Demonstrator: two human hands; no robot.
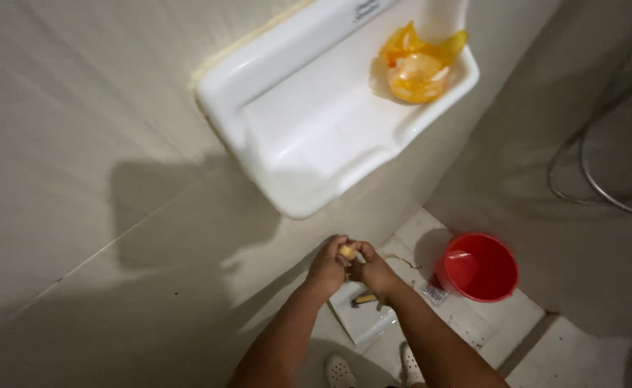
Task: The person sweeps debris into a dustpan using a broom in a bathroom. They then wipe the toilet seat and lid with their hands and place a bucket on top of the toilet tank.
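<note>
My left hand [328, 264] and my right hand [372, 269] are brought together in front of a tiled wall, both pinching a small yellow object [347, 252] between their fingertips. Below the hands lies a white rectangular lid or tray [359, 320] with a small yellow-and-dark tool [364, 299] on it. Above the hands, a white ceramic shelf [316, 129] is fixed to the wall and holds a crumpled orange-yellow plastic wrapper [416, 65].
A red bucket [478, 266] stands on the floor to the right of my hands. A metal shower hose [589, 172] loops on the right wall. My white perforated shoes [339, 370] show at the bottom. A small printed label [435, 292] lies beside the bucket.
</note>
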